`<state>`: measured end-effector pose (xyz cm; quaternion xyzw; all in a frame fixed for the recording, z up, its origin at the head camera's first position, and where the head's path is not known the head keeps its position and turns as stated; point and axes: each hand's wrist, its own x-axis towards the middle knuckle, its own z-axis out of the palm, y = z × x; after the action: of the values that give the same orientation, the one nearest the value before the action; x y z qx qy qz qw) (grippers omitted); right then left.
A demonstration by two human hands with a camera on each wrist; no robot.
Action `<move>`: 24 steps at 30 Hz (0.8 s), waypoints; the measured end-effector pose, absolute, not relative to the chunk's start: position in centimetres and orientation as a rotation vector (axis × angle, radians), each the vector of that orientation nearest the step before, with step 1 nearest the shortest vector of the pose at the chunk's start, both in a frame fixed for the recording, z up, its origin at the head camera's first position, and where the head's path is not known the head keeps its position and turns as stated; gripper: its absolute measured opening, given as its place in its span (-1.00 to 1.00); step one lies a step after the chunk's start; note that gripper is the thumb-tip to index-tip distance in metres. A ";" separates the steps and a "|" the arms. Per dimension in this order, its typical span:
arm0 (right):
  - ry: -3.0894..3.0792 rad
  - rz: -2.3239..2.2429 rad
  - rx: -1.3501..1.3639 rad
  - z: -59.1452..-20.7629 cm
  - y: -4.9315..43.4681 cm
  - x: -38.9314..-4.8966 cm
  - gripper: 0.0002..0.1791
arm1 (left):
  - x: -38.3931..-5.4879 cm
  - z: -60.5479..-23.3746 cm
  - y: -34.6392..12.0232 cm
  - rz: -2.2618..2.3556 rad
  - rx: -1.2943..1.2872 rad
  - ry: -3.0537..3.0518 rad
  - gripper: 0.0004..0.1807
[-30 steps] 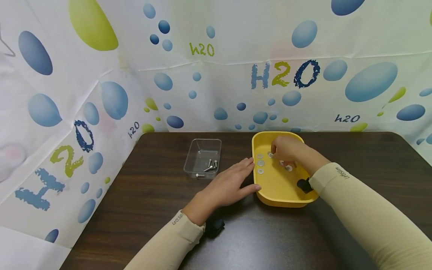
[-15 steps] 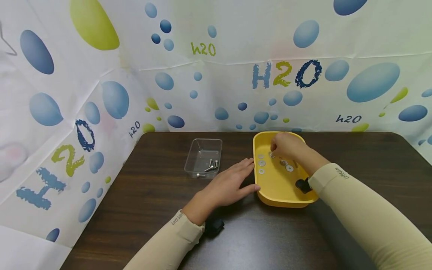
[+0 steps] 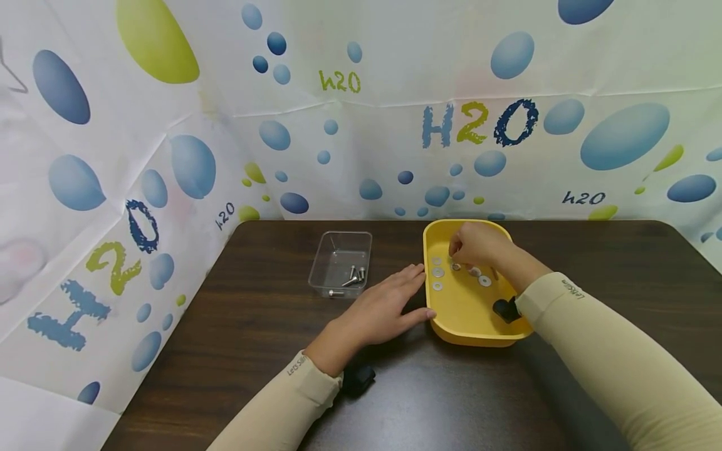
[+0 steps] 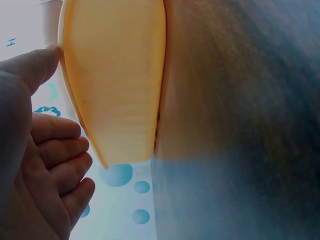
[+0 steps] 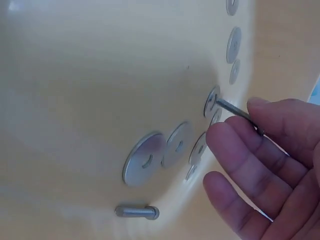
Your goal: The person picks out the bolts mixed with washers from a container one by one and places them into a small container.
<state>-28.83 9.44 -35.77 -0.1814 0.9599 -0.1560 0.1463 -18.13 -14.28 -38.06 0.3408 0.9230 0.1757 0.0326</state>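
My right hand (image 3: 479, 243) reaches into the yellow tray (image 3: 459, 316) from the right. In the right wrist view its thumb and fingers pinch a thin metal bolt (image 5: 236, 110), whose free end meets the hole of a flat washer (image 5: 209, 104). Two larger washers, a big washer (image 5: 142, 162) and a slightly smaller washer (image 5: 179, 145), lie beside the fingers. A loose bolt (image 5: 135, 212) lies on the tray floor below them. My left hand (image 3: 379, 305) rests with straight fingers against the tray's left rim; the left wrist view shows its thumb at that rim.
A clear plastic box (image 3: 324, 269) with several bolts (image 3: 355, 275) stands left of the tray. More washers (image 3: 438, 272) form a row along the tray's left side. A white patterned sheet (image 3: 350, 156) hangs behind the dark table (image 3: 237, 332).
My right hand has shifted slightly left and nearer, and the washer under its fingertips now shows a little nearer too. The left hand keeps its place at the rim.
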 end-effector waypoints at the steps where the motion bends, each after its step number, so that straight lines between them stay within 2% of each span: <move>1: 2.761 -0.463 -0.513 -35.8 9.3 -28.8 -0.86 | -18.1 -38.1 -14.3 0.540 1.049 2.840 -0.17; 15: 2.825 -0.371 -0.675 -36.0 7.3 -29.6 -0.86 | -18.2 -38.2 -14.3 0.529 1.047 2.826 -0.18; 24: 2.857 -0.426 -0.568 -35.5 6.9 -29.9 -0.79 | -18.2 -38.0 -14.6 0.513 1.047 2.846 -0.18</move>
<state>-29.85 6.89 -35.49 -0.1921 0.9657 -0.1441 0.0987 -18.25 -14.61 -38.04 0.3401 0.9249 0.1667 0.0329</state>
